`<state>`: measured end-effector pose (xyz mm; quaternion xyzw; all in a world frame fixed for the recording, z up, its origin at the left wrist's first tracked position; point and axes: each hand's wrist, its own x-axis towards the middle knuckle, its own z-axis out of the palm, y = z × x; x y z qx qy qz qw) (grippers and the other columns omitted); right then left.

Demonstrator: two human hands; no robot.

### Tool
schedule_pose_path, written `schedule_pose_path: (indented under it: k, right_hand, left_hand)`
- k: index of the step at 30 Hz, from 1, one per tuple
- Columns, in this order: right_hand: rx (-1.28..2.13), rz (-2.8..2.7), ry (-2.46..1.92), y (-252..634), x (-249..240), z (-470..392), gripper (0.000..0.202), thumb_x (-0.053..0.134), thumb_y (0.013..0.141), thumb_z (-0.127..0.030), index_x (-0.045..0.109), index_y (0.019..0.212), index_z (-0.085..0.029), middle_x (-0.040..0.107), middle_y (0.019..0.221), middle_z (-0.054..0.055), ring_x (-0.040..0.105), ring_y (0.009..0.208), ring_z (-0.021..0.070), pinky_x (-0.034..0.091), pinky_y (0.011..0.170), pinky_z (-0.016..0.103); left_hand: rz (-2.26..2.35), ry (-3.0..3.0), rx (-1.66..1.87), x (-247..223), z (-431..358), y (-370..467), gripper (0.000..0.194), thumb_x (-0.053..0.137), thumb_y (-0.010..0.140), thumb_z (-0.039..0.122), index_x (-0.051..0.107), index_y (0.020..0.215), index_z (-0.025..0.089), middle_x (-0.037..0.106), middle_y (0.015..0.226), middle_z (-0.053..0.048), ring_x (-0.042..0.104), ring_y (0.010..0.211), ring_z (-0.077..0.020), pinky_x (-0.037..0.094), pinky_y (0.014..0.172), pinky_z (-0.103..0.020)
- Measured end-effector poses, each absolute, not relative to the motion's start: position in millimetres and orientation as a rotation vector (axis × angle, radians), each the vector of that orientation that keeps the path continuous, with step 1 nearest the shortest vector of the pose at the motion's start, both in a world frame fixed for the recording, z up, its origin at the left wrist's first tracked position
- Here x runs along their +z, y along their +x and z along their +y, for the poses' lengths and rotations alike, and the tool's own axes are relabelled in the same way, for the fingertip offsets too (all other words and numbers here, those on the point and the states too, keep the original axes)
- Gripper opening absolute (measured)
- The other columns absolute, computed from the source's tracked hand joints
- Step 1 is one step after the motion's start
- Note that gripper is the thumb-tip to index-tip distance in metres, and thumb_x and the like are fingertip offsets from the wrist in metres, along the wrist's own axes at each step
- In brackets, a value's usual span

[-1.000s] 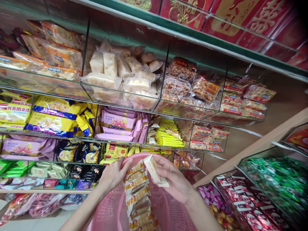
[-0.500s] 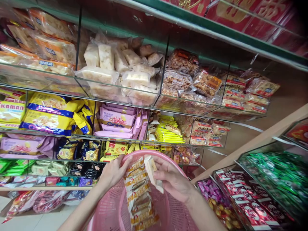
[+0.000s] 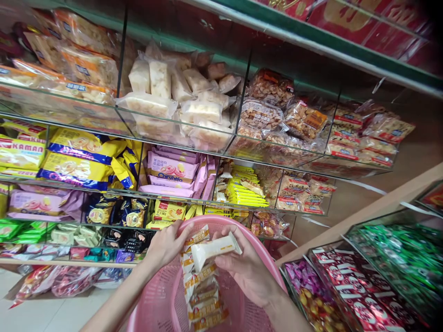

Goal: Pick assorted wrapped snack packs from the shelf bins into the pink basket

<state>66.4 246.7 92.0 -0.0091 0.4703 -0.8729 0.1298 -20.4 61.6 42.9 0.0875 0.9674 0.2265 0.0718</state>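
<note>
A pink plastic basket (image 3: 155,302) with mesh walls is at the bottom middle of the view. My left hand (image 3: 164,246) grips its far-left rim, with the thumb inside and the fingers hidden behind. Inside lies a row of snack bars (image 3: 206,295) in white and gold wrappers, stacked along the basket. Over that row, my right hand (image 3: 247,267) pinches a white-wrapped snack bar (image 3: 218,249) by its right end, holding it nearly level with its plain side showing. The held bar hides part of the row's upper end.
Clear-fronted shelf bins rise ahead, holding white puffed cakes (image 3: 200,110), nut brittle (image 3: 263,115), purple packs (image 3: 173,168) and yellow-blue packs (image 3: 79,159). At the right stand bins of red-and-white wrapped snacks (image 3: 363,286) and green candies (image 3: 401,251). Bags (image 3: 72,279) lie low at the left.
My right hand has turned the snack bar from steeply slanted to nearly level and moved it slightly left over the row. My left hand stays on the rim. The view has shifted slightly.
</note>
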Motion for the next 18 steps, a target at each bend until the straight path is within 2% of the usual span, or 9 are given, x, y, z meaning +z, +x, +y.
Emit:
schedule_pose_path:
  k: [8, 13, 18]
  right_hand:
    - [-2.529, 1.411, -0.05, 69.6, 90.5, 245.5, 0.044, 0.077, 0.064, -0.012, 0.047, 0.094, -0.025, 0.058, 0.097, -0.004, 0.057, 0.089, 0.0107, 0.042, 0.082, 0.025]
    - [-2.528, 1.417, -0.034, 72.2, 91.4, 242.9, 0.044, 0.077, 0.063, -0.013, 0.046, 0.093, -0.025, 0.058, 0.096, -0.004, 0.057, 0.089, 0.0113, 0.042, 0.082, 0.026]
    - [-2.523, 1.433, 0.003, 73.7, 92.5, 239.9, 0.045, 0.079, 0.061, -0.016, 0.047, 0.092, -0.025, 0.058, 0.096, -0.003, 0.057, 0.089, 0.0125, 0.043, 0.083, 0.027]
  left_hand:
    - [2.912, 0.271, 0.683, 38.4, 58.8, -20.0, 0.057, 0.017, 0.084, 0.062, 0.056, 0.096, 0.023, 0.07, 0.092, -0.012, 0.064, 0.094, -0.0313, 0.042, 0.074, -0.037]
    - [2.922, 0.259, 0.675, 38.3, 57.7, -18.4, 0.06, 0.018, 0.085, 0.062, 0.055, 0.11, 0.023, 0.07, 0.099, -0.013, 0.063, 0.097, -0.0325, 0.043, 0.075, -0.038]
    - [2.918, 0.242, 0.663, 40.6, 57.0, -18.5, 0.059, 0.019, 0.084, 0.062, 0.055, 0.111, 0.023, 0.07, 0.099, -0.013, 0.064, 0.097, -0.0332, 0.043, 0.076, -0.039]
